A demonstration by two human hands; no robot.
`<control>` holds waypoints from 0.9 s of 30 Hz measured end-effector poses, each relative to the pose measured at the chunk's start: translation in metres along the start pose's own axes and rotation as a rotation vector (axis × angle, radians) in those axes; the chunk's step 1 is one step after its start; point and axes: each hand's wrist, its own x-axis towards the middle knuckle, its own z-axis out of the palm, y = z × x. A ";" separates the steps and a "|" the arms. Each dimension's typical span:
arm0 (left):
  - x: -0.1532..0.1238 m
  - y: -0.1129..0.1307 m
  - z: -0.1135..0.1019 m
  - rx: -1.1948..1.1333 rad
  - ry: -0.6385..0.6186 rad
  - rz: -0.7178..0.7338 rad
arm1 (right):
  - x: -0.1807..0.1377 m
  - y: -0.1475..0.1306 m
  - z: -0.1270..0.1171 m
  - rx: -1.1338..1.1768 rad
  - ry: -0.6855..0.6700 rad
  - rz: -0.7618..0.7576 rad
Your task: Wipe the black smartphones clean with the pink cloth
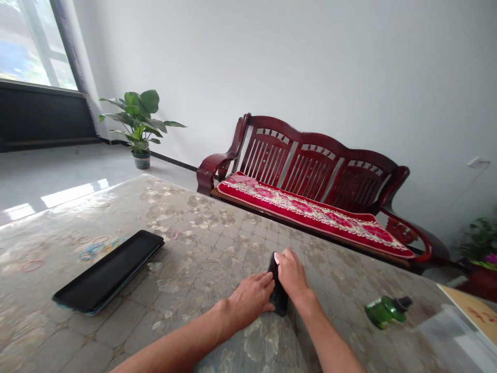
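Note:
My left hand [250,299] and my right hand [292,277] meet over a small black object [278,296] that stands on edge on the patterned table [202,243]. Both hands have their fingers closed around it, the left from the left side, the right from the top and right. I cannot make out what the black object is. A flat black tray [111,270] lies to the left of my hands, apart from them.
Several coloured rubber bands [93,248] lie beyond the tray. A green bottle [386,310] lies on its side at the right. A yellow-brown board [476,311] sits at the far right edge. Behind the table stands a wooden bench [310,176] with a red cushion, and a potted plant [140,124].

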 end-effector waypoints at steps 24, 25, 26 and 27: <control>0.003 0.002 0.008 0.080 -0.013 -0.004 | -0.010 0.025 -0.002 -0.014 -0.003 0.139; 0.004 0.002 0.008 0.079 -0.013 -0.005 | -0.010 0.024 -0.003 -0.013 -0.003 0.137; 0.004 0.002 0.008 0.078 -0.011 -0.005 | -0.011 0.022 -0.003 -0.009 -0.005 0.135; 0.004 0.002 0.008 0.078 -0.007 -0.004 | -0.014 0.021 -0.004 -0.003 -0.007 0.133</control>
